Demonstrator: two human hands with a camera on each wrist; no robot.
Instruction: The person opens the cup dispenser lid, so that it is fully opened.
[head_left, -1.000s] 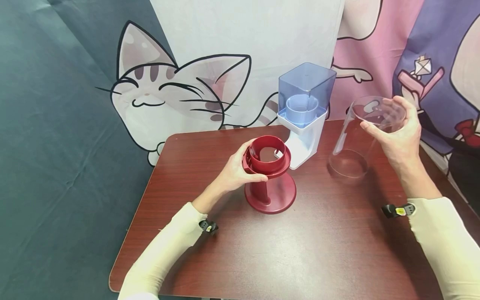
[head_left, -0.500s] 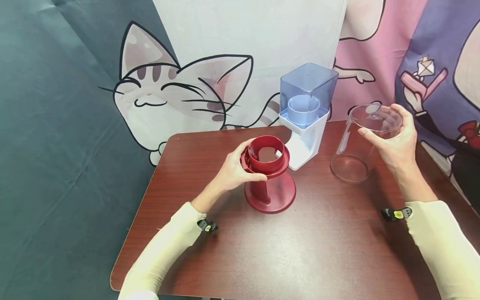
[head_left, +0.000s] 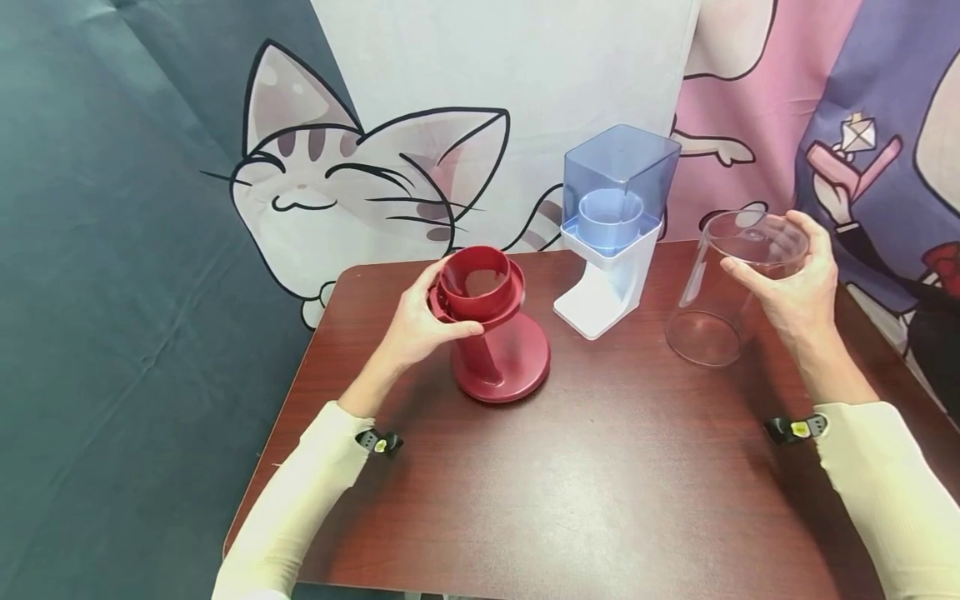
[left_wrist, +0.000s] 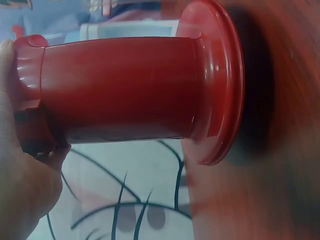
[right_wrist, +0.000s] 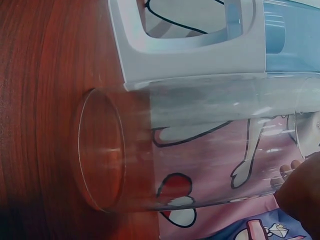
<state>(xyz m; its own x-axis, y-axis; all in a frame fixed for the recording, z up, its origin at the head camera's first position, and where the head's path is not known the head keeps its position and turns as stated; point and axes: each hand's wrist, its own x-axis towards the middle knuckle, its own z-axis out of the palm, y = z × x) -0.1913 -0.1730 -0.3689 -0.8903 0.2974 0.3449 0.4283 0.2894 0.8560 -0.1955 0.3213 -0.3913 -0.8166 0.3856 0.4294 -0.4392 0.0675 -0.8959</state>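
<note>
My left hand (head_left: 414, 327) grips the collar of a red plastic stand (head_left: 478, 357) that has a ring-shaped top and a round, wide base. In the left wrist view, a dark shadow lies beside the red base (left_wrist: 220, 85), which looks slightly raised from the tabletop. On the right, my right hand (head_left: 804, 275) holds the upper rim of a tall clear cylinder (head_left: 693, 283), thumb at the near side and fingers on the far side. The cylinder's bottom end (right_wrist: 100, 150) appears to stand on the table. A white dispenser frame with a blue see-through bin (head_left: 618, 187) stands between the two.
The brown wooden table (head_left: 570, 500) runs up to a printed cloth backdrop (head_left: 420, 183) with cartoon figures. The dispenser's white foot (head_left: 588, 310) lies close to the red stand's right. Dark wrist cameras sit on both cuffs.
My left hand has carried the red stand leftward and a little back, away from the dispenser. The right hand lowered slightly with the clear cylinder, then stayed nearly still.
</note>
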